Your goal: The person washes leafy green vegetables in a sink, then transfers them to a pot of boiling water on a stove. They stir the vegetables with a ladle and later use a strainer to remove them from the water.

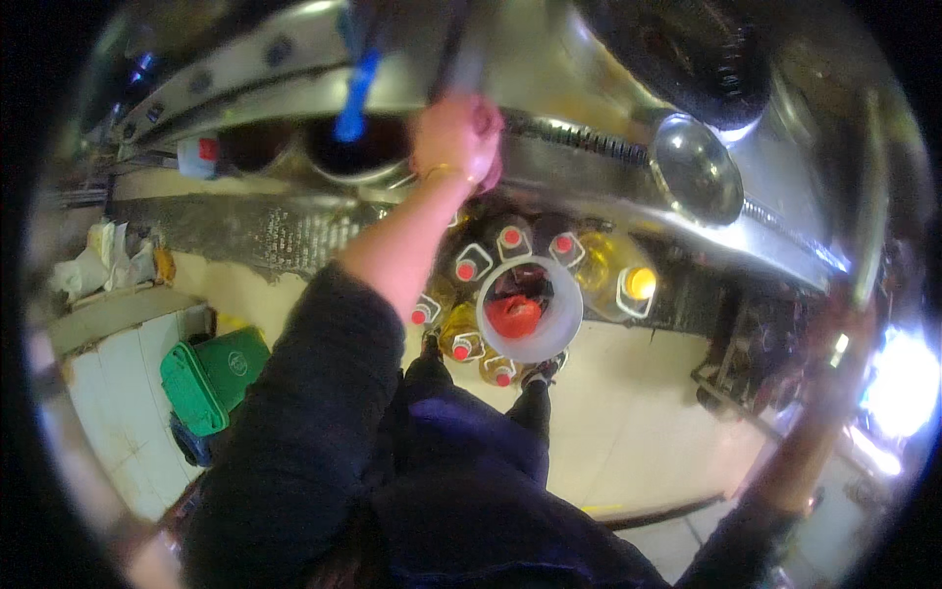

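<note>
My left hand [458, 140] is closed around a blurred long handle [458, 55] at the steel counter's front edge; what the handle belongs to cannot be made out. A blue handle [355, 103] stands just left of it, over a dark round pot [357, 147]. My right hand [843, 324], at the far right, grips a long metal rod-like handle [874, 199] that points up; its far end is blurred. Between the hands, a shiny round metal bowl [695, 169] sits tilted at the counter edge. Beyond it is a dark wok [684, 51].
By my feet, several oil jugs [600, 269], mostly red-capped, surround a white bucket [567, 313] with a red item [515, 316] inside. A green lidded bin [221, 372] lies to the left. White bags [99, 261] rest on a ledge. A bright light [905, 383] glares at right.
</note>
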`<action>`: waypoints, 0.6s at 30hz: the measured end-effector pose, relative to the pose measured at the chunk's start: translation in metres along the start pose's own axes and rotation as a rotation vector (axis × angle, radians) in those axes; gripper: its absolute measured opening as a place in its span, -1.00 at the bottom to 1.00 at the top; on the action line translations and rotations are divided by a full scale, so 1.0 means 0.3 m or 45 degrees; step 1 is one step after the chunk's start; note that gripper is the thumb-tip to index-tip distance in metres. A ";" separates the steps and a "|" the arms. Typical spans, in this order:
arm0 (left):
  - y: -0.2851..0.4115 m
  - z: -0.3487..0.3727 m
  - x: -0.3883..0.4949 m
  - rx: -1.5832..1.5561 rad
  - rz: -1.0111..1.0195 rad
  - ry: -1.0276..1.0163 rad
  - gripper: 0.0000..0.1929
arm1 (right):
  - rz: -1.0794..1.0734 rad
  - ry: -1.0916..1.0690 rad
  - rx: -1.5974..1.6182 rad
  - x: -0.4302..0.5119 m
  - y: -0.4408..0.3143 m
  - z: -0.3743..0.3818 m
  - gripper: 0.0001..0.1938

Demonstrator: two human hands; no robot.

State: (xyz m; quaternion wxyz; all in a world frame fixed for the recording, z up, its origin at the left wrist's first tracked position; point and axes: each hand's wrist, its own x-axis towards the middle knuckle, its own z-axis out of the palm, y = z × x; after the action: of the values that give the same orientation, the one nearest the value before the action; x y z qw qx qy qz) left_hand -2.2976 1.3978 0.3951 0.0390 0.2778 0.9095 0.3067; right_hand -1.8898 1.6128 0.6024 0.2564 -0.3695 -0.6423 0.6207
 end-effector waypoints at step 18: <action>-1.447 -0.723 -1.721 -0.836 -1.364 0.039 -0.66 | 0.002 -0.130 -1.760 -0.053 0.416 0.880 -0.35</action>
State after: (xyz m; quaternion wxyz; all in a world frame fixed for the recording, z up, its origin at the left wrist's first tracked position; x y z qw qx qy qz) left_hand -2.1239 0.7228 0.2675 0.2575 -0.2475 0.7814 0.5118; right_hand -2.0689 1.4342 0.4554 -0.0688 -0.4189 -0.9013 0.0859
